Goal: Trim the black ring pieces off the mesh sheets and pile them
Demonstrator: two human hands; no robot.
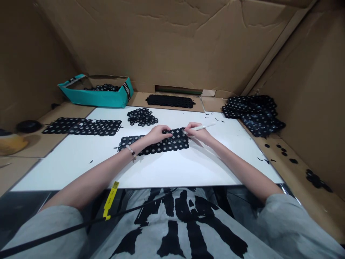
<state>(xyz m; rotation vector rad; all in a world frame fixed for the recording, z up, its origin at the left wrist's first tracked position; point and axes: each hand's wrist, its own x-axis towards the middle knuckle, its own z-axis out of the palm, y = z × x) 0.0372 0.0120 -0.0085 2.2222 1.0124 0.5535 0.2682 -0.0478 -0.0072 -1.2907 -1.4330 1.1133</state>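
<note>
A black rubber sheet [164, 145] with rows of pale round spots lies flat on the white board in front of me. My left hand [159, 134] rests over its upper middle, fingers curled at the far edge and thumb pressing on the sheet. At the sheet's top right corner, my right hand [198, 133] is closed around a slim white pen-shaped tool [202, 126]. The tool's back end points right; its tip is hidden at my fingers. Just beyond my left hand is a heap of loose black rings [141, 117].
Another spotted sheet [99, 127] lies at left. A teal box [97, 98] holds more black rings. Behind the board is a dark sheet stack [170, 101]; more sheets [256, 111] are piled at right. Black scraps [293, 160] dot the right side. Cardboard walls [172, 43] enclose the workspace.
</note>
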